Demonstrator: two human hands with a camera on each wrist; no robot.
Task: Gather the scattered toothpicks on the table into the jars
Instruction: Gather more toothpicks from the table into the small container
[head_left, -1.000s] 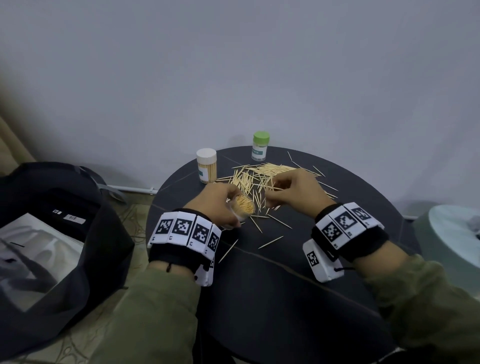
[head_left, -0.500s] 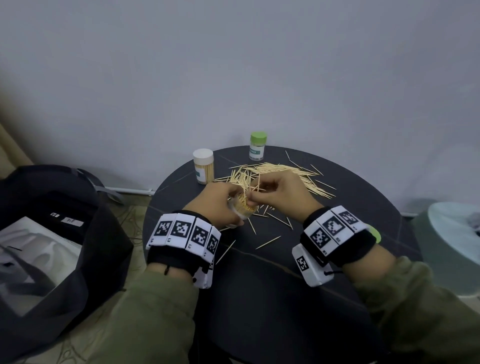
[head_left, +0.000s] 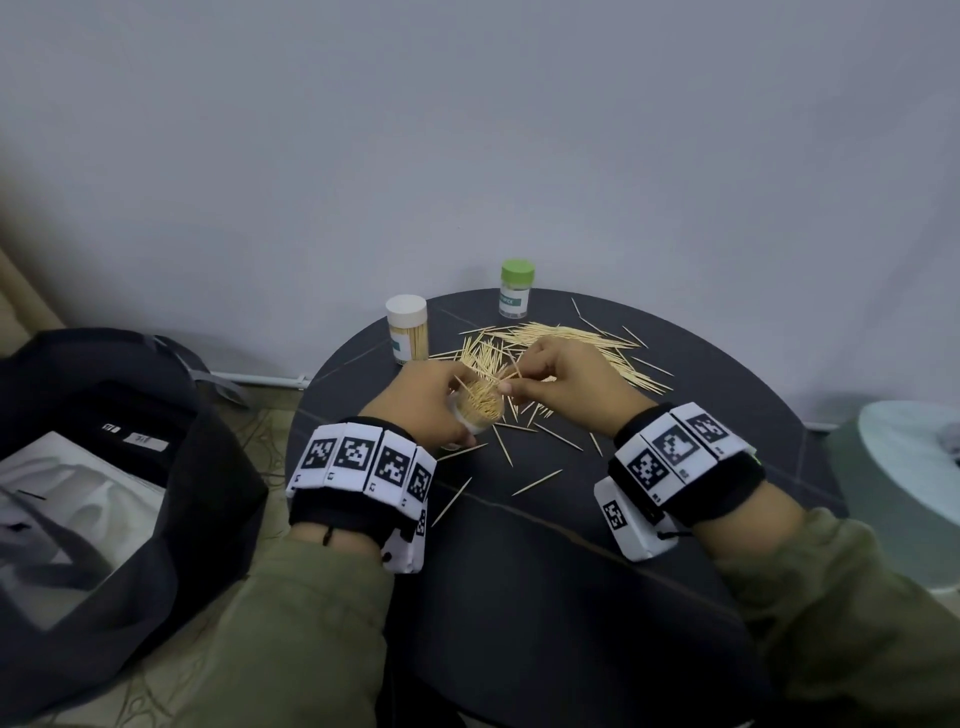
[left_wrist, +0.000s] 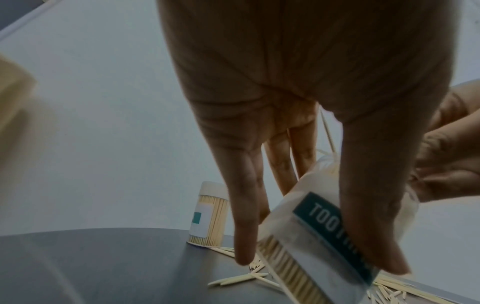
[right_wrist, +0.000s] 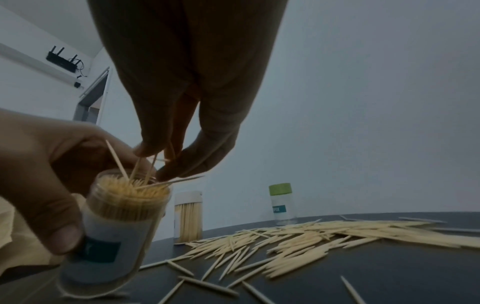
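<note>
We've got the open jar (right_wrist: 116, 222) nearly full, gripped tilted in our left hand (head_left: 426, 400), right hand (head_left: 561, 379) pinching toothpicks (right_wrist: 145, 168) into its mouth, big pile (head_left: 571, 348) left on the table (head_left: 571, 597).

You have three toothpick jars in view: one open jar (head_left: 480, 410) in your left hand (head_left: 426, 402), one white-capped jar (head_left: 408, 330) and one green-capped jar (head_left: 516, 296) standing on the one round table (head_left: 519, 571). The loose toothpicks (head_left: 566, 345) are too many to count. Two hands show, the right hand (head_left: 571, 384) included. One dark bag (head_left: 130, 493) sits beside you.
</note>
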